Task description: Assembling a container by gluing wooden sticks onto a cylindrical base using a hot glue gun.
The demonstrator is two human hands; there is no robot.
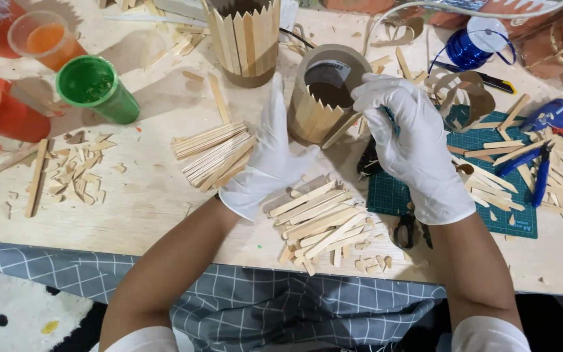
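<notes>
Gloves: white, seen on the left hand (pixel 270 163) and the right hand (pixel 412 140).
Cardboard tube (pixel 326 98): brown, clad in pale wooden sticks.
Stick pile (pixel 320 221): light tan.
Cutting mat (pixel 483 179): dark green, marked with a fine white grid.
Paint cup (pixel 96 88): green.
Plastic cup (pixel 43 40): clear, filled with orange.
Glue gun (pixel 562 124): blue.
Cloth (pixel 262 303): grey-blue, checked with thin white lines.
Table (pixel 144 189): pale wood.
</notes>
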